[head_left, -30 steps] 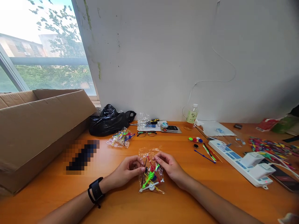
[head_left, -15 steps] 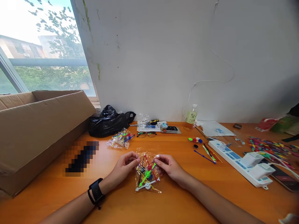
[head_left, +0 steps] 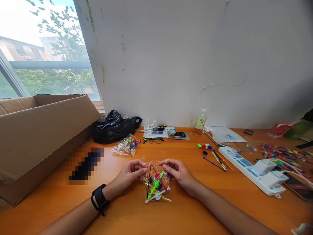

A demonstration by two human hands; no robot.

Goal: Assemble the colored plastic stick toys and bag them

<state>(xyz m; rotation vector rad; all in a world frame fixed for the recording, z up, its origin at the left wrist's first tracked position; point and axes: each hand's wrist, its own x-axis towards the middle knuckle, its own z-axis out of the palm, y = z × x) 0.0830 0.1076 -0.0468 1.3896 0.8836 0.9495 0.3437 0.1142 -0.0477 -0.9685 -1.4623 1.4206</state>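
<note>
Between my hands a clear plastic bag point(head_left: 158, 186) stands tilted at the table's near middle. Spinner arrows in white, green, red, yellow and black show inside it, with small round pieces among them. My left hand point(head_left: 130, 174) pinches the bag's upper left edge between thumb and fingers; a black watch is on that wrist. At the upper right edge, my right hand point(head_left: 177, 171) has its thumb and fingertips closed on the film. Some of the curled fingers of both hands are hidden.
Another filled clear bag point(head_left: 126, 144) lies beside a black plastic bag point(head_left: 114, 127). A cardboard box point(head_left: 46, 140) stands left. To the right are round pieces point(head_left: 204, 147), loose arrows point(head_left: 215, 163), a power strip point(head_left: 249, 169) and a colourful pile point(head_left: 281, 156). A bottle point(head_left: 200, 123) stands behind.
The bag has shifted slightly right and its contents lean a little differently. My right index finger has slid left along the top edge; my left hand has barely moved.
</note>
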